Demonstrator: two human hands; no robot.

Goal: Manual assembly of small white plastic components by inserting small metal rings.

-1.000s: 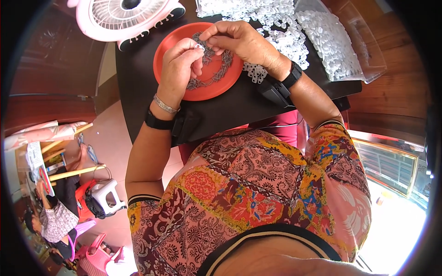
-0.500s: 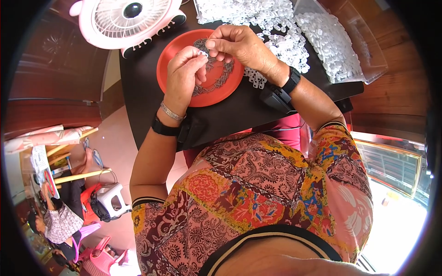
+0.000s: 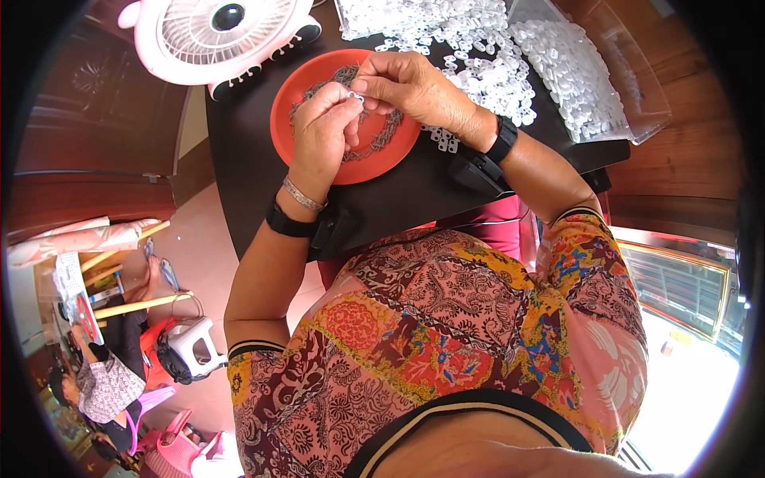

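Over an orange-red round tray (image 3: 284,127), my two hands meet fingertip to fingertip. My left hand (image 3: 320,135) is closed, pinching a small white plastic piece with holes (image 3: 355,96) between thumb and forefinger. Close against that piece, my right hand (image 3: 426,92) is closed with its thumb and forefinger pressed together. What its fingertips hold is too small and too covered to make out. Beneath the hands, a heap of thin grey twisted strands (image 3: 389,131) lies curved around inside the tray, partly hidden by my fingers.
Loose white plastic pieces (image 3: 506,88) spread over the black table (image 3: 382,203), right of the tray. A clear bin (image 3: 641,95) full of them stands at the far right. At the far left is a pink and white fan (image 3: 227,48). Another person (image 3: 111,386) sits at lower left.
My hands have come closer together, the left shifting slightly right. The white piece now lies against the right fingertips.
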